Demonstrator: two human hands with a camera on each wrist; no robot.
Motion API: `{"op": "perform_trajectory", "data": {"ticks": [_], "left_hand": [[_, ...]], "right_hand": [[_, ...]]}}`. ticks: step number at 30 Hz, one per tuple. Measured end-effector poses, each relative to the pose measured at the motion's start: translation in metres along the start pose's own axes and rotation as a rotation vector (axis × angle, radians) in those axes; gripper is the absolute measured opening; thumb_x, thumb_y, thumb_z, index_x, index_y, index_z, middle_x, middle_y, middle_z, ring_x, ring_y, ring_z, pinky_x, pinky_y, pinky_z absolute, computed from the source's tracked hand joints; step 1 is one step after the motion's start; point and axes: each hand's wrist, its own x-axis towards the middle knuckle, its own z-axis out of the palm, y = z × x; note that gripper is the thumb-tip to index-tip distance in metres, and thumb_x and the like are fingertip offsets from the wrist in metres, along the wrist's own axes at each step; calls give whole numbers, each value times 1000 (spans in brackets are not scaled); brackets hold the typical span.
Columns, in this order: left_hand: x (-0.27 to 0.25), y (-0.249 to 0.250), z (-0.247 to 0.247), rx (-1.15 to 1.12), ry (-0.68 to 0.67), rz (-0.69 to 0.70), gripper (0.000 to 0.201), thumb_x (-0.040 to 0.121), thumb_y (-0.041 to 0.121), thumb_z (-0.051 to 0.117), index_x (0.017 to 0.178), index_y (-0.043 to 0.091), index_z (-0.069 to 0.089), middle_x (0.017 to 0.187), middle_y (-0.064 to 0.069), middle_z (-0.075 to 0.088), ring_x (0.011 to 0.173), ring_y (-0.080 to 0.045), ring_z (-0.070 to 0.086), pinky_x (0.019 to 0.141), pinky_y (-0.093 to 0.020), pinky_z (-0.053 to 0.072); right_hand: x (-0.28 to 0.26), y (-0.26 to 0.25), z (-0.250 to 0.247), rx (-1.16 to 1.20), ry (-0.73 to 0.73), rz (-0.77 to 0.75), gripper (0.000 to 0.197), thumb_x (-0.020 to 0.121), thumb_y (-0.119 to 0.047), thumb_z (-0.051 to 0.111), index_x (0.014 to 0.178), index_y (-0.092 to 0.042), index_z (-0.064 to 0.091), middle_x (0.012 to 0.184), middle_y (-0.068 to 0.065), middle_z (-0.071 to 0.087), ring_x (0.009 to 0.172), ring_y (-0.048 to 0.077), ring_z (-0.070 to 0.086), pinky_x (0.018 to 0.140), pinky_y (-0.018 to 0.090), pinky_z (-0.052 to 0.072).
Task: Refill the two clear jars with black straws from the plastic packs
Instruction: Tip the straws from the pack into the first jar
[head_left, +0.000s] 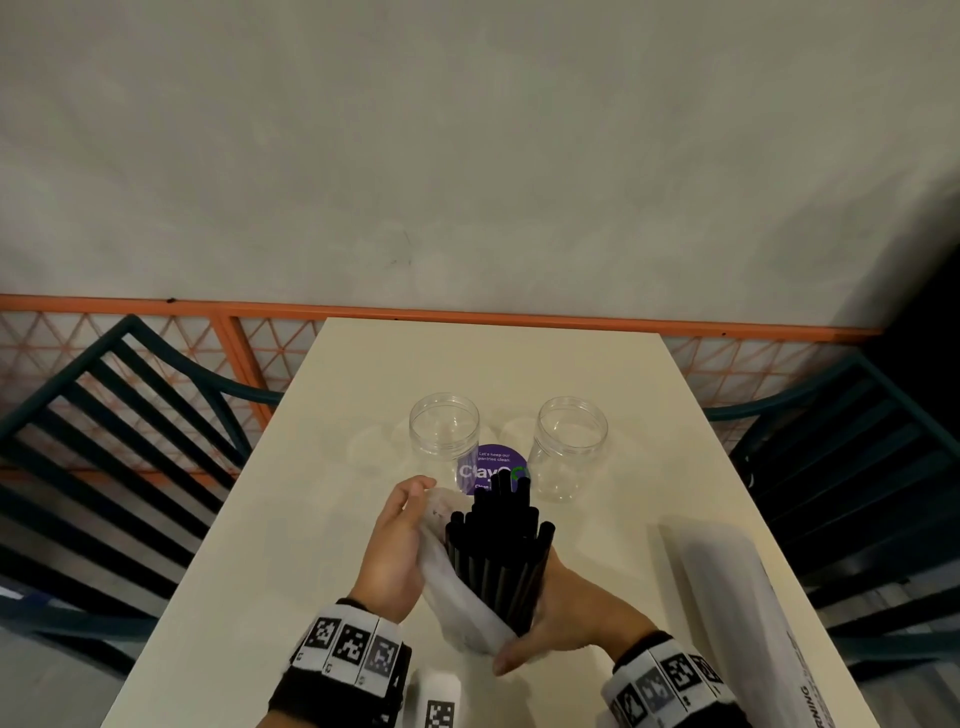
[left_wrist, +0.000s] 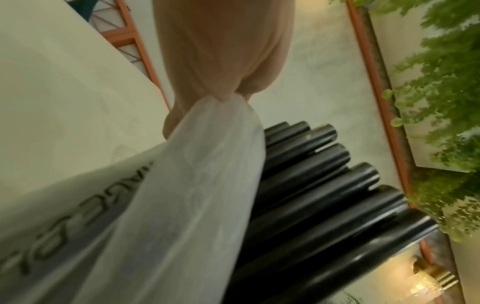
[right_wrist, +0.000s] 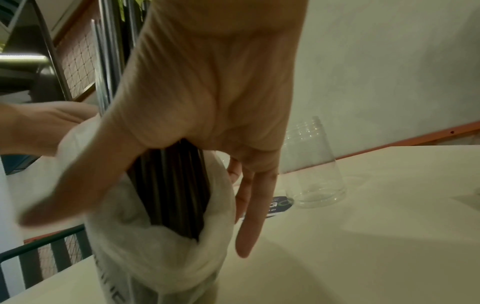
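Two empty clear jars stand upright side by side, the left jar (head_left: 444, 434) and the right jar (head_left: 571, 447) (right_wrist: 313, 164). In front of them a bundle of black straws (head_left: 498, 551) (left_wrist: 324, 195) (right_wrist: 171, 185) sticks up out of a white plastic pack (head_left: 447, 571) (left_wrist: 182, 195) (right_wrist: 166, 246). My right hand (head_left: 530, 629) (right_wrist: 140, 228) grips the pack's lower end with the straws inside. My left hand (head_left: 415, 501) (left_wrist: 228, 95) pinches the pack's loose upper edge, pulled off to the left of the straw tops.
A second plastic pack (head_left: 727, 597) lies along the right of the cream table (head_left: 337, 519). A purple round sticker (head_left: 491, 462) sits between the jars. Dark slatted chairs stand at the left (head_left: 104, 441) and right (head_left: 857, 467). An orange rail (head_left: 467, 312) runs behind.
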Motion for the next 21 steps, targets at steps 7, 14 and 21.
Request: {"op": "perform_trajectory", "data": {"ticks": [7, 14, 21], "left_hand": [[-3, 9, -31, 20, -380, 64, 65, 51, 16, 63, 114, 14, 49, 110, -8, 63, 106, -20, 58, 85, -26, 48], [-13, 6, -40, 508, -272, 283, 55, 54, 37, 76, 104, 29, 54, 107, 10, 63, 95, -9, 62, 71, -23, 54], [-20, -18, -25, 736, 11, 483, 49, 64, 20, 82, 89, 40, 45, 105, 13, 46, 96, -11, 57, 67, -21, 51]], "right_hand": [[-2, -2, -17, 226, 104, -121, 54, 67, -22, 76, 115, -18, 52, 116, 10, 60, 106, 15, 58, 90, 32, 50], [-4, 23, -11, 85, 246, 28, 64, 73, -68, 55, 120, -26, 42, 114, 0, 57, 102, 14, 56, 85, 34, 51], [-1, 18, -6, 288, 497, 197, 45, 73, -37, 75, 95, -10, 46, 81, 2, 57, 67, 16, 53, 58, 29, 45]]}}
